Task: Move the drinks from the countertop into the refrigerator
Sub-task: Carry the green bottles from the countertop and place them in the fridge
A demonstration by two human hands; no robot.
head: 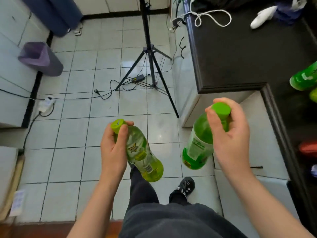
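Note:
My left hand [113, 150] grips the neck of a clear yellow-green drink bottle [145, 160] just below its lime cap, and the bottle hangs tilted over the tiled floor. In my right hand [229, 134] is a darker green bottle [197, 145], held by the neck under its green cap, its base pointing down and left. On the black countertop [240, 48] at the right edge lie another green bottle [304, 78], a sliver of a yellow-green one [313, 95] and something red [308, 148]. No refrigerator is in view.
A black tripod [151, 66] with cables and a power adapter stands on the floor ahead. A purple bin [41, 57] sits at the left by white cabinets. A power strip [45, 104] lies on the floor. White rope [211, 16] lies on the counter. My legs and shoe are below.

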